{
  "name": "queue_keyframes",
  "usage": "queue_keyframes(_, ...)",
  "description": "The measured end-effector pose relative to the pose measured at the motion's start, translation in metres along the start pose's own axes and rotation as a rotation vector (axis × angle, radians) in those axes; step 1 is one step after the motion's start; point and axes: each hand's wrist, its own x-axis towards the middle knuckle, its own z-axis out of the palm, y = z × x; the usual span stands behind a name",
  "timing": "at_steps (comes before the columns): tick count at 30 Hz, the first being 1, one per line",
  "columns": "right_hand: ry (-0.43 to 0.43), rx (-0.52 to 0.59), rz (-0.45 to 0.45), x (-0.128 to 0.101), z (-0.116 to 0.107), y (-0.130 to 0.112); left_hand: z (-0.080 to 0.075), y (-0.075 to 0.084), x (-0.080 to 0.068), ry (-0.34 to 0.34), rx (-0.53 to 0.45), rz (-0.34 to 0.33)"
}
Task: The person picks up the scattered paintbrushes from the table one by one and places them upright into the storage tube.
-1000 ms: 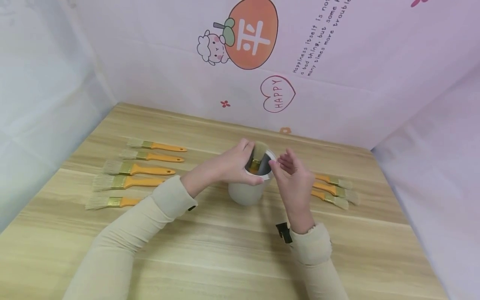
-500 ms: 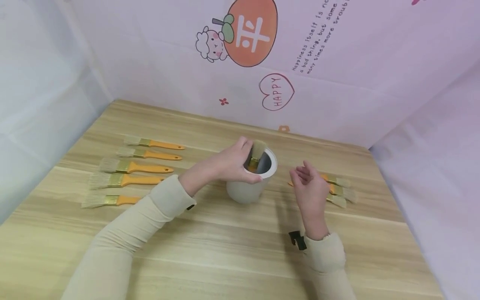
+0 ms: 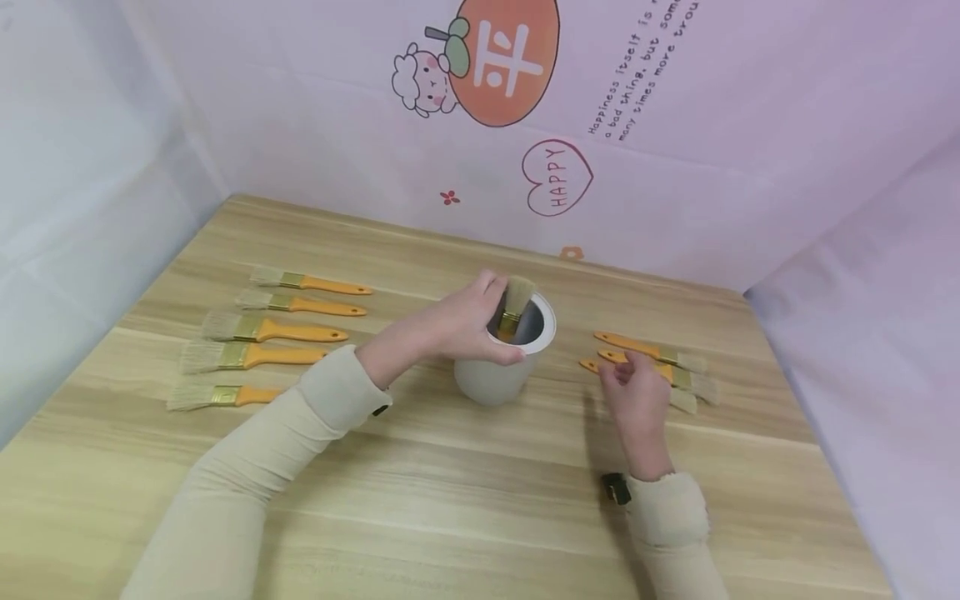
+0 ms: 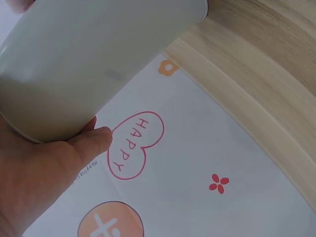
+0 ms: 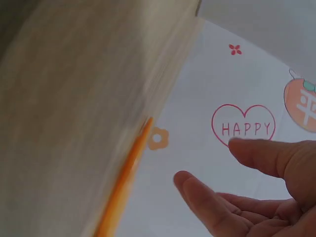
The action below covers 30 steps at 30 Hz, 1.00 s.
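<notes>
A white cylindrical can (image 3: 491,382) stands on the table near its middle, and my left hand (image 3: 474,320) grips it by the rim. Inside the can, a paintbrush (image 3: 518,297) leans with its bristles up at the opening. In the left wrist view the thumb (image 4: 91,144) lies along the can's wall. My right hand (image 3: 637,402) hovers by the orange-handled paintbrushes (image 3: 628,342) on the right, thumb and fingers apart, with nothing between them. An orange handle (image 5: 121,190) shows beside that hand in the right wrist view. My right hand partly covers the lower brushes.
Several more paintbrushes (image 3: 300,332) lie in a column on the left, bristles pointing left; the left forearm covers part of the nearest one. The wooden table (image 3: 420,517) meets a printed cloth wall (image 3: 337,150) at the back. White cloth also hangs on both sides.
My right hand has left the can's rim and moved right and down to the brushes there. The left hand has stayed on the can, and the brush inside it has barely moved.
</notes>
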Motion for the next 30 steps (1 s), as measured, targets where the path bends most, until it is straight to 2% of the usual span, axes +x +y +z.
queue_keyframes(5,-0.151,-0.028,0.095,0.006,-0.002,0.012,-0.003,-0.001,-0.003,-0.014,-0.002,-0.004)
queue_keyframes(7,-0.235,-0.077,0.126,0.008,-0.004,0.014,-0.004,-0.001,-0.004,-0.021,-0.002,-0.006)
queue_keyframes(11,-0.422,-0.212,0.108,0.013,-0.004,0.018,-0.006,-0.002,-0.005,-0.029,-0.006,-0.015)
queue_keyframes(13,-0.472,-0.250,0.078,0.014,-0.003,0.018,-0.007,-0.003,-0.006,-0.035,-0.009,-0.021)
queue_keyframes(19,-0.487,-0.265,0.060,0.015,-0.005,0.022,-0.008,-0.004,-0.006,-0.065,-0.008,-0.028)
queue_keyframes(26,-0.525,-0.421,0.010,0.028,-0.006,0.031,-0.008,-0.002,-0.004,-0.076,-0.010,-0.034)
queue_keyframes(30,-0.551,-0.446,0.044,0.032,-0.008,0.034,-0.006,-0.001,-0.003,-0.089,-0.011,-0.029)
